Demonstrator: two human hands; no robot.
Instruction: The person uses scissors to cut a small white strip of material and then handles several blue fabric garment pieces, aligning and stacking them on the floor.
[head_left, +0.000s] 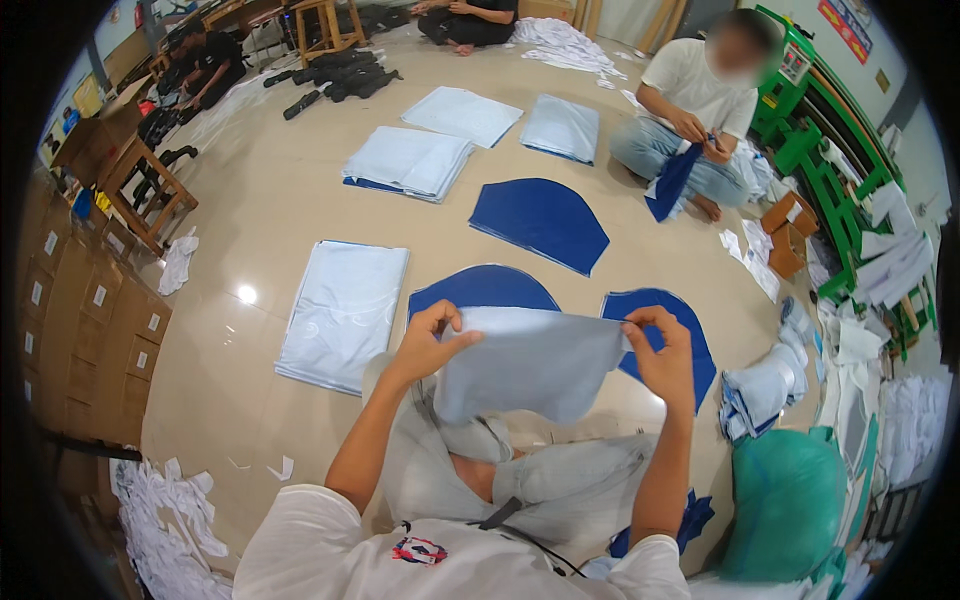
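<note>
A pale blue-grey fabric piece (528,362) hangs stretched between my hands above my crossed legs. My left hand (432,340) pinches its upper left corner between thumb and fingers. At the upper right corner, my right hand (660,350) holds it the same way. Just beyond, partly hidden by the cloth, lies a blue curved fabric piece (485,283). Another blue piece (675,335) is beside my right hand, and a third blue panel (540,222) lies farther out. Left of my left hand rests a stack of light blue fabric (345,312).
More light fabric stacks (410,163) lie ahead on the tiled floor. A co-worker (695,110) sits at the right handling blue cloth. Cardboard boxes (95,310) line the left side. A green sack (785,505) and rolled fabric bundles (760,390) stand at my right; white scraps (170,520) lie lower left.
</note>
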